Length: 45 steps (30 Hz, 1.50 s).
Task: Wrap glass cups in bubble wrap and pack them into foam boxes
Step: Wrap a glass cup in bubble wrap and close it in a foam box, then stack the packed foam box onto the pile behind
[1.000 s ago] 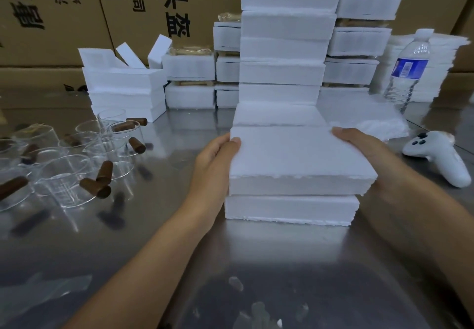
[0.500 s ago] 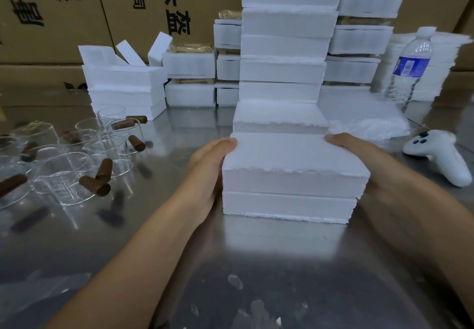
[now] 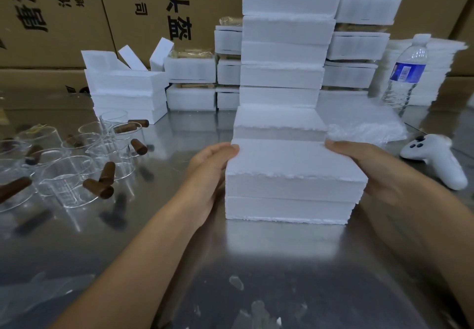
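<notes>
In the middle of the frame, on the shiny surface (image 3: 256,264), closing a white foam box (image 3: 292,190). Pressing the top half (image 3: 289,159) down onto the bottom half (image 3: 284,209). Left hand (image 3: 207,174) flat on the left side, right hand (image 3: 379,172) flat on the right side. Fingers (image 3: 341,146) nearly straight, touching the foam, not curled round it.

Looks like the closing step for one box, close to done. Top half already resting on the bottom half, with a thin line between them and the top poking out a little to the right. Cannot see inside, so cannot tell about a cup in there.

Next, probably calls for a small push to line up the edges. Then lifting the shut box with both hands, maybe onto the tall stack (image 3: 284,54) just behind. Needs soft hands because of the crumbly foam, with rough bits already along the top half's edge.

At the left of the frame, many bare glass cups (image 3: 66,174) with brown handles, not yet wrapped. At the right, behind the right hand, a pile of bubble wrap (image 3: 364,126).
</notes>
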Each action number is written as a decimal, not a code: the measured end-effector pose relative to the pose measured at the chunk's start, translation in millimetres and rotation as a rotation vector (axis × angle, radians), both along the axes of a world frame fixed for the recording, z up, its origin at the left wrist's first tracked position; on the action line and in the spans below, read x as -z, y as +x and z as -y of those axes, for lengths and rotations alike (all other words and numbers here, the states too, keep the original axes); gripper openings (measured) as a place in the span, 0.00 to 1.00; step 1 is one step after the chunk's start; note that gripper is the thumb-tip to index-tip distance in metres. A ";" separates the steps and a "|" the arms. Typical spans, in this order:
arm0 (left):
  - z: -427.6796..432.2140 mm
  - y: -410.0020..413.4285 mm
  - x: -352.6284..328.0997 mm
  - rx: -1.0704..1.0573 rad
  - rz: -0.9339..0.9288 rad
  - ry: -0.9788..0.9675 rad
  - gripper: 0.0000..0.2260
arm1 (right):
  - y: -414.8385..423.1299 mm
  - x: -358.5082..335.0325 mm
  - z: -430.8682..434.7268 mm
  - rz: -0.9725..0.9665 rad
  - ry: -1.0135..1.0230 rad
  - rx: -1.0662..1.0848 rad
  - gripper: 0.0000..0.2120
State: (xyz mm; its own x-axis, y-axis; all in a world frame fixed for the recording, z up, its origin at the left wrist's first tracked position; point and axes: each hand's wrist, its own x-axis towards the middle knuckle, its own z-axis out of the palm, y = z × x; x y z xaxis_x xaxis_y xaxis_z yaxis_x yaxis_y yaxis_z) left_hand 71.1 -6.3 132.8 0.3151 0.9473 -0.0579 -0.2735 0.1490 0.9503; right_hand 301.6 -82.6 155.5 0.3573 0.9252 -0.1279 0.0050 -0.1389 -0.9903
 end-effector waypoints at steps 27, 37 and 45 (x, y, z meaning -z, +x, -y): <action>29.0 4.5 -5.4 -0.203 -0.156 0.145 0.08 | 9.0 -5.2 8.3 0.076 -0.054 -0.340 0.23; -1.9 -12.8 -11.8 0.163 0.492 -0.129 0.36 | 1.8 -41.6 2.7 -0.214 0.275 -0.056 0.13; -9.8 -9.6 5.2 0.196 0.221 -0.091 0.25 | 11.3 -91.7 -47.2 -0.138 0.246 0.072 0.11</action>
